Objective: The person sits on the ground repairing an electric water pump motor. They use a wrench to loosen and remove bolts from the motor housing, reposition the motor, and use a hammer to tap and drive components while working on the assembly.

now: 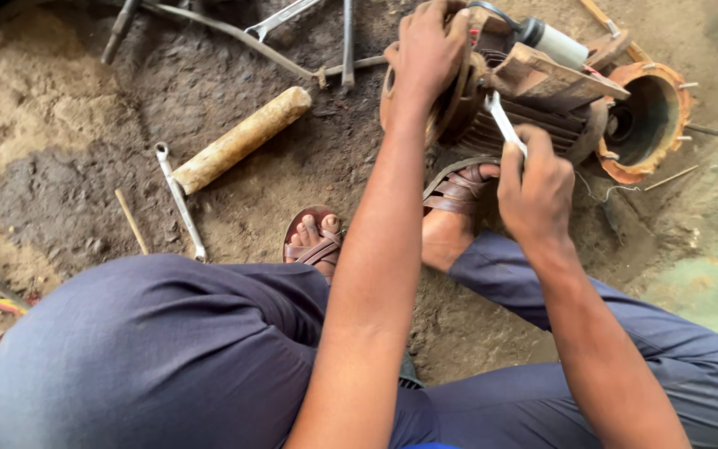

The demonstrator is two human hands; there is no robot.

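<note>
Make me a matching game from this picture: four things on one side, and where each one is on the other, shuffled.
Things:
1. left hand
2. right hand
3. wooden handle
4. orange end cover

Places:
A. lying on the dirt, left of the motor
B. gripping a spanner at the motor's ribbed body
C. on the ground at the motor's right end
D. on the motor's round left end

Pairs: 1-D, 2-B, 3-A, 4-C

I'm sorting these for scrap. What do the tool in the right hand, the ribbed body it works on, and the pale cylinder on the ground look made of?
Spanner: bright bare steel, by its silvery shine. Ribbed body: probably cast metal, dark and grimy, finned. Cylinder: likely wood, pale tan, matt and rough.
</note>
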